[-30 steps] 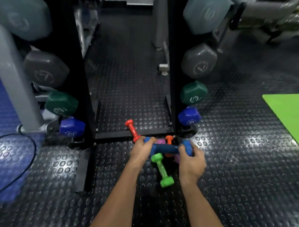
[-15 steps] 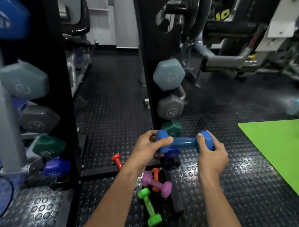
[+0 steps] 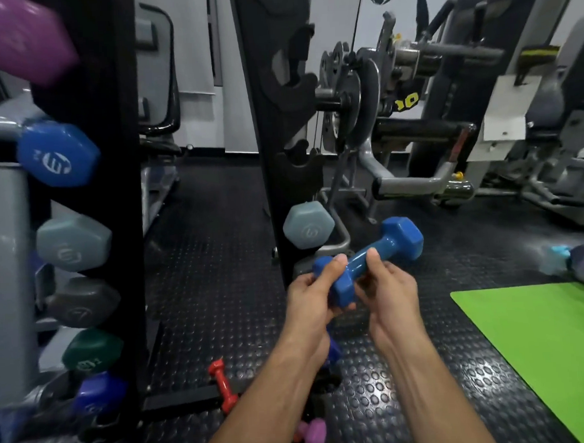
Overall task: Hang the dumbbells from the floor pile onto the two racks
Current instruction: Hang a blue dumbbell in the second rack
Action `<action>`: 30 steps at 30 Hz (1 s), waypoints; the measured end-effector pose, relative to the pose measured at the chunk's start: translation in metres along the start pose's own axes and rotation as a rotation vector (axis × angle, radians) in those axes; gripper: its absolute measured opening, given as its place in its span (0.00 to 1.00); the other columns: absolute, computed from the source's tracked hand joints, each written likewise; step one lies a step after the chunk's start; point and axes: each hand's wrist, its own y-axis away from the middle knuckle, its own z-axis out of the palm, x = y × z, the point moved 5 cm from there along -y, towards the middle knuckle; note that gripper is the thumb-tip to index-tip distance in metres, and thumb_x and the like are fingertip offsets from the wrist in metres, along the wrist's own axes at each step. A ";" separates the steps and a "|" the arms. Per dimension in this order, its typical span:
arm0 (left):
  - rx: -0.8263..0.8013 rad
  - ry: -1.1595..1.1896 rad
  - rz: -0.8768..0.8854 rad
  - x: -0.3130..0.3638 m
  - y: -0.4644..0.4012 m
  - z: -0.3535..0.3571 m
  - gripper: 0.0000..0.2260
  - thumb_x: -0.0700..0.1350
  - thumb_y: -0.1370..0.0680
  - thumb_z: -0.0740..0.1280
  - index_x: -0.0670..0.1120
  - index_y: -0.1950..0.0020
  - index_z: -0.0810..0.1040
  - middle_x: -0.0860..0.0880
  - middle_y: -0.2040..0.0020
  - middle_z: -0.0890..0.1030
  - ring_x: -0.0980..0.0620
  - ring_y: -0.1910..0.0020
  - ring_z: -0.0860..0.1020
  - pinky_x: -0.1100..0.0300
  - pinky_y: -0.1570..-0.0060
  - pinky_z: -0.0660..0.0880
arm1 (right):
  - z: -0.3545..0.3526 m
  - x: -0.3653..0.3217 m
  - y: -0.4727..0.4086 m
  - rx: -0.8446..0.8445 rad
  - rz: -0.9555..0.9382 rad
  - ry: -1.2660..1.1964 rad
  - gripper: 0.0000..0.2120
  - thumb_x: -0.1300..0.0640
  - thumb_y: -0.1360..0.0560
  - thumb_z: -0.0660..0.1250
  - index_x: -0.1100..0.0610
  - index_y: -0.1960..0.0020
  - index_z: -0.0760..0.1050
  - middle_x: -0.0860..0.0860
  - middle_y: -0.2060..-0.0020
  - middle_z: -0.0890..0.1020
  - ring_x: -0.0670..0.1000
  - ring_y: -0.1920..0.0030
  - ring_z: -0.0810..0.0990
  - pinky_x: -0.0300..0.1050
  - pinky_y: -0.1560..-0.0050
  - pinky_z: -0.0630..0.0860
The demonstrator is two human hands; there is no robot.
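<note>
Dumbbells are the business at this moment, and one of them, a blue dumbbell [image 3: 369, 263], is up off the floor and held in the air just in front of the right rack [image 3: 281, 154], its far head tipped up and away from the post. The left hand [image 3: 312, 300] has its fingers [image 3: 334, 269] curled round the near head, thumb laid over the top; the right hand [image 3: 385, 291] pinches the bar just beyond it, so both hands are clenched on the same weight. On the right rack a pale grey-blue dumbbell [image 3: 308, 224] already hangs low on the post, and directly above it sit bare black cradles [image 3: 293, 84]. Away from the right rack, across the gap, the left rack [image 3: 92, 196] carries a column of weights from purple at the top to violet at the bottom. At the foot of the right rack the floor pile is only partly seen: a red dumbbell [image 3: 222, 385] and a pink dumbbell [image 3: 313, 434] lie there, the rest hidden by the forearms. By my reading the step in hand is the carry from pile to rack, with the hang not yet made. The next move likely calls for turning the bar level, lifting it to a free cradle above the grey-blue one, and seating the handle in the notch before either hand lets go.
</note>
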 end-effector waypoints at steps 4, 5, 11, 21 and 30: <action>-0.106 -0.235 0.040 0.034 -0.002 0.019 0.13 0.55 0.22 0.74 0.45 0.49 0.83 0.42 0.51 0.88 0.45 0.54 0.86 0.51 0.53 0.83 | 0.016 -0.042 -0.015 0.001 -0.061 0.061 0.10 0.57 0.18 0.67 0.60 0.55 0.80 0.51 0.67 0.84 0.49 0.65 0.82 0.44 0.63 0.79; -0.122 -0.338 0.045 0.044 -0.005 0.021 0.17 0.59 0.23 0.74 0.45 0.47 0.83 0.44 0.51 0.88 0.44 0.52 0.86 0.50 0.51 0.83 | 0.023 -0.053 -0.019 -0.001 -0.067 0.073 0.10 0.57 0.18 0.68 0.61 0.55 0.81 0.52 0.67 0.83 0.50 0.64 0.82 0.46 0.61 0.80; 0.332 -0.575 0.564 0.144 -0.019 -0.007 0.10 0.56 0.21 0.69 0.51 0.47 0.80 0.50 0.48 0.82 0.54 0.55 0.81 0.60 0.52 0.81 | 0.069 -0.115 -0.055 -0.091 -0.009 0.179 0.12 0.59 0.21 0.70 0.61 0.38 0.78 0.56 0.57 0.83 0.53 0.65 0.84 0.49 0.67 0.83; 0.133 -0.546 0.523 0.196 -0.061 0.002 0.30 0.61 0.14 0.54 0.53 0.15 0.52 0.53 0.16 0.58 0.53 0.18 0.58 0.50 0.18 0.55 | 0.155 -0.163 -0.096 -0.192 -0.005 0.530 0.12 0.63 0.22 0.72 0.64 0.42 0.73 0.58 0.60 0.81 0.55 0.66 0.82 0.52 0.68 0.82; 0.059 -0.589 0.465 0.186 -0.071 0.005 0.39 0.72 0.25 0.53 0.58 0.16 0.54 0.54 0.19 0.66 0.51 0.21 0.65 0.44 0.22 0.63 | 0.187 -0.160 -0.105 -0.250 0.017 0.746 0.18 0.70 0.24 0.68 0.67 0.35 0.73 0.61 0.56 0.83 0.58 0.65 0.84 0.50 0.72 0.82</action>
